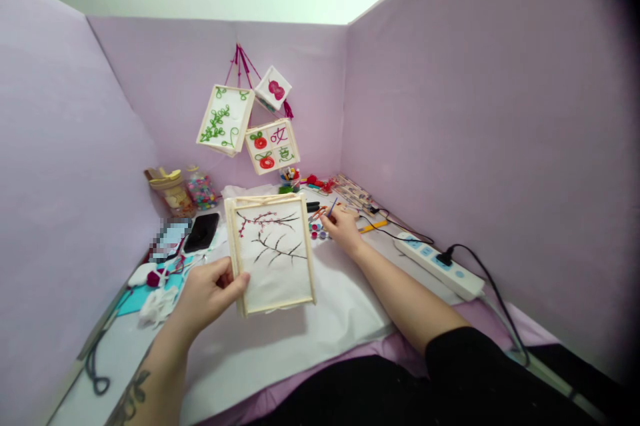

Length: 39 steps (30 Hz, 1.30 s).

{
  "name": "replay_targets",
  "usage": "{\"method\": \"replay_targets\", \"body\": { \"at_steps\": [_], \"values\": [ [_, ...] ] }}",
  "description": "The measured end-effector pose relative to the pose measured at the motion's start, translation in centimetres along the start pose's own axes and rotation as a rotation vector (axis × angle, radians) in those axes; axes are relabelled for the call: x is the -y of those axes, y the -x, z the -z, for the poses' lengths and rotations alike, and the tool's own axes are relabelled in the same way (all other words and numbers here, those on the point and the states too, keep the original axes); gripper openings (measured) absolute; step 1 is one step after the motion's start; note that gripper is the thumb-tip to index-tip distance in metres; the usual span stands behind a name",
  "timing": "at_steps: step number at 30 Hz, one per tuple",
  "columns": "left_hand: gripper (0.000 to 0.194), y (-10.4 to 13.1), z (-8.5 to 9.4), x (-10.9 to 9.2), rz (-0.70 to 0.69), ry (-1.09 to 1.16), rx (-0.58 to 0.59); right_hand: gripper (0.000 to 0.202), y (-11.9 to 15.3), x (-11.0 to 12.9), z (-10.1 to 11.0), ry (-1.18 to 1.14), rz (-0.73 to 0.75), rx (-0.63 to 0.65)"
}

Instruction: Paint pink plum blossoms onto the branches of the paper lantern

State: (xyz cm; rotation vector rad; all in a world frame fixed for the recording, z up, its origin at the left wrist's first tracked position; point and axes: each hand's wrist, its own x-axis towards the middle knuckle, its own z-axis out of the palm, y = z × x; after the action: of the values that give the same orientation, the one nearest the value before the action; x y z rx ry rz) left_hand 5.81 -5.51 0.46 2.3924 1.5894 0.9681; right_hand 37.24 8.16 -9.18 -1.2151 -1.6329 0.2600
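Observation:
My left hand (213, 289) grips the left edge of a lantern (274, 283) made of a pale wooden stick frame with white panels. The panel facing me bears dark painted branches, and small pink-red blossoms run along the upper ones. It is held up above the white-covered table. Farther off to the right, my right hand (344, 226) pinches a thin blue paintbrush (333, 205), whose lower end is hidden. Small paint pots (316, 234) lie just beside these fingers, partly behind the lantern.
Decorated lanterns (227, 118) hang by purple cords at the back wall. A white power strip (440, 265) with black cables lies right. Left are a dark phone (202, 233), a jar of colourful bits (201, 191) and crumpled tissue (159, 306). Lilac walls enclose three sides.

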Motion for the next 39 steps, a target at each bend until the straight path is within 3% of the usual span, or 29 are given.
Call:
{"method": "replay_targets", "body": {
  "at_steps": [14,39],
  "values": [
    [0.04,-0.08,0.13,-0.32,0.01,0.002,0.01,0.008,0.14,0.54,-0.06,0.051,0.088,0.145],
    [0.04,-0.06,0.24,-0.45,0.011,0.0,0.007,0.012,0.32,0.99,-0.16,0.131,0.212,0.276]
  ]
}}
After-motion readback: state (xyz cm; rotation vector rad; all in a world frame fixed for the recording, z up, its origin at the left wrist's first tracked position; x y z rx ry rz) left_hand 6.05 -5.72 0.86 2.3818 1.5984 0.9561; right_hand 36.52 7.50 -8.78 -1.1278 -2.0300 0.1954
